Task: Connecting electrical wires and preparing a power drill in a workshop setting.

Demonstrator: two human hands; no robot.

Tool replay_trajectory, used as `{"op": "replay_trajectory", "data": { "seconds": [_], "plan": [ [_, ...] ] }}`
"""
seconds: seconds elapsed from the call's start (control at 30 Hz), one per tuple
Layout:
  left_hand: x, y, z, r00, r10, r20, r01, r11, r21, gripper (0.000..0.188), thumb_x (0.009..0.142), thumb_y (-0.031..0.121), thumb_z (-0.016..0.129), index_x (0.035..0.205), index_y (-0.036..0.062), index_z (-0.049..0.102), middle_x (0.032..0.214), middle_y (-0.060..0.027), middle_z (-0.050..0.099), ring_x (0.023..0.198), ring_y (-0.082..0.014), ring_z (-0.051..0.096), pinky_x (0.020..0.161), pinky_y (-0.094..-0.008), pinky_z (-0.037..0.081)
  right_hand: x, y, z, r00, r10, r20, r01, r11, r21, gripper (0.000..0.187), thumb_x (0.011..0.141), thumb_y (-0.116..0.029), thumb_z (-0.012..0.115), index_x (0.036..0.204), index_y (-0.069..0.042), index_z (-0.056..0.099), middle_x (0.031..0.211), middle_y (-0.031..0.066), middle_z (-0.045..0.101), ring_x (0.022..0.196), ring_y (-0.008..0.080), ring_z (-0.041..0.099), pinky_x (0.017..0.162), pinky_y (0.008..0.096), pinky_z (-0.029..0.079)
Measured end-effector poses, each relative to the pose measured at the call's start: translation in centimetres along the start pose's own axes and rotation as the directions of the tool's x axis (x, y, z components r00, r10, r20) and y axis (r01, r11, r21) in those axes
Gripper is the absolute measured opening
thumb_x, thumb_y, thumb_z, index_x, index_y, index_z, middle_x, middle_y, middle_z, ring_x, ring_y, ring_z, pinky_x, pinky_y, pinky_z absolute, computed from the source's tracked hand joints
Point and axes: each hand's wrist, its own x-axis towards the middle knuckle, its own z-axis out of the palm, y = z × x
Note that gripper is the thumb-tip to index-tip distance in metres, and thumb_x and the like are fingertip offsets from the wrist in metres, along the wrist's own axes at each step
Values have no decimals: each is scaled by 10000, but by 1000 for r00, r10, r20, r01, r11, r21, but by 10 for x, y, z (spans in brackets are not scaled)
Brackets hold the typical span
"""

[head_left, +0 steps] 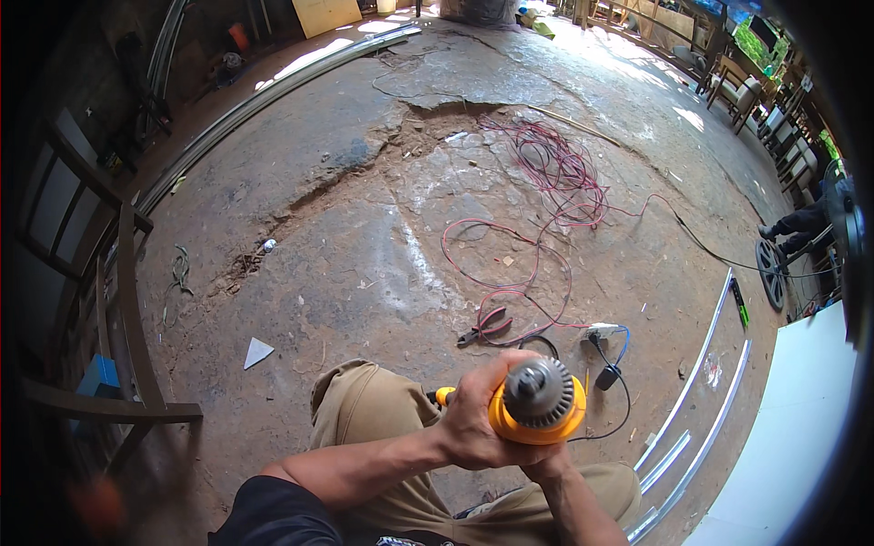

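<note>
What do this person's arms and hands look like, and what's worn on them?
A dark sleeve ends above the bare left forearm. The right forearm is bare too, with no sleeve in view. The left hand has no glove; the right hand is mostly hidden. No watch or bracelet shows.

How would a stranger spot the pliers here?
On the cracked floor, find the tangle of red cable and follow its loops toward the person's knees. By the lowest loop lie the pliers, set apart by dark nose and spread red handles.

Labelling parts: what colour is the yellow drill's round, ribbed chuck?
The chuck is grey, seen best in the head view.
</note>
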Motion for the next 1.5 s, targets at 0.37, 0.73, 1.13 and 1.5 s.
{"op": "replay_trajectory", "data": {
  "seconds": [0.37,0.73,1.13,1.5],
  "plan": [
    [3,-6,6,998,57,15,-58,989,136,772,599,202,912,1229,14,509,1064,-100,643,953,-181,636,873,-326,506,0,5,-12,998,20,-61,-20,1000,0,494,929,-208,665,1362,-97,455,1333,53,517,1221,184,523,1077,350,419],
    [5,10,1,988,-155,19,154,985,72,742,610,145,915,1226,9,526,1097,-70,646,1010,-162,624,943,-331,498,-1,5,-6,992,-120,-33,109,964,-242,577,931,-268,667,1412,-74,415,1369,84,505,1264,213,511,1081,360,425],
    [11,16,-4,950,-308,-44,297,940,-170,714,683,148,899,1264,39,497,1154,-58,615,1070,-163,602,971,-342,487,-12,-8,-1,995,-16,-99,-28,905,-425,555,776,35,714,1295,-55,539,1221,61,586,1096,211,604,906,348,532],
    [17,5,-11,944,-330,-7,294,852,-434,648,827,135,779,1346,34,405,1161,-83,601,1094,-180,596,980,-342,468,-14,-14,12,989,-130,64,128,991,28,668,764,73,738,1369,-14,470,1273,129,603,1147,262,607,1000,400,489]
  ]
}}
